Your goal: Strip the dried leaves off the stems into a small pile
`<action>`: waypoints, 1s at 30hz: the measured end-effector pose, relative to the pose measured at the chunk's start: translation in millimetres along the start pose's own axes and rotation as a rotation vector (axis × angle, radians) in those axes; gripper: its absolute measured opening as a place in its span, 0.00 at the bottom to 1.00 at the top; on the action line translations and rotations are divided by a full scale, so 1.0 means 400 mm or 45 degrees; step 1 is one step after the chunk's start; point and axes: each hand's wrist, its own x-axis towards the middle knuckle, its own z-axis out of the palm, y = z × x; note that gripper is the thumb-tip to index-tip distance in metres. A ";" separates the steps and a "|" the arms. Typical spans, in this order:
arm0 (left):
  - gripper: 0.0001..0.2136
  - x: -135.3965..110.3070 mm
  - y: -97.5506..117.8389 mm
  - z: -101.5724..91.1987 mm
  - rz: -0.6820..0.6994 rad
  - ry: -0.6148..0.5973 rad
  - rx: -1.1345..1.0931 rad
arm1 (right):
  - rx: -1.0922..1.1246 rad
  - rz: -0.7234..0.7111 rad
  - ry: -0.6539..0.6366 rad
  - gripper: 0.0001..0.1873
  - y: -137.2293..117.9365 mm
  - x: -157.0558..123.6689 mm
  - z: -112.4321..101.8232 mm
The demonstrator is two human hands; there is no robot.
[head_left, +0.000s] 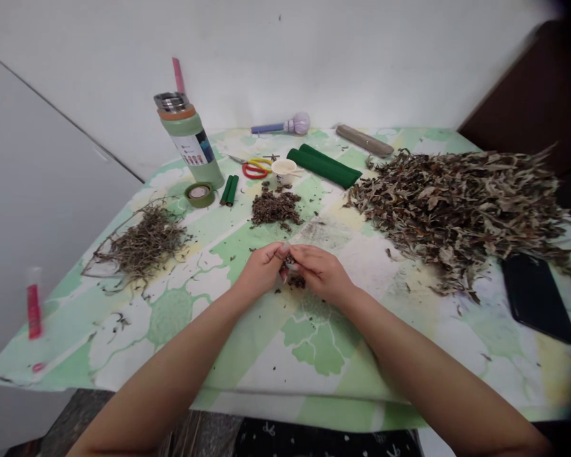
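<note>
My left hand (264, 270) and my right hand (320, 270) meet over the middle of the table, fingertips pinched together. Between them is a bit of dried leaf (288, 260), mostly covered by the fingers. Directly under the fingers lie some dark crumbs (297, 281) on the cloth. Just beyond the hands sits a small heap of crumbled dried leaf (276, 208). A large pile of whole dried leaves (461, 209) spreads over the right side, and a tangle of thin dry stems (145, 244) lies on the left.
Behind the small heap stand a white cup (283, 169), scissors (255, 170) and green rolls (323, 165). To the left are a green bottle (193, 143), a tape roll (200, 195) and two small green rolls (229, 190). A black phone (537, 297) lies at right.
</note>
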 end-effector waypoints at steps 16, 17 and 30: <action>0.23 0.003 0.005 0.007 -0.111 0.003 -0.236 | -0.367 0.122 0.135 0.17 -0.006 -0.002 -0.025; 0.23 0.001 0.007 0.013 -0.117 -0.018 -0.316 | -0.390 0.131 0.104 0.18 -0.008 0.000 -0.018; 0.18 0.004 -0.004 0.014 -0.434 -0.012 -0.789 | -0.314 -0.049 -0.095 0.20 -0.004 0.007 -0.006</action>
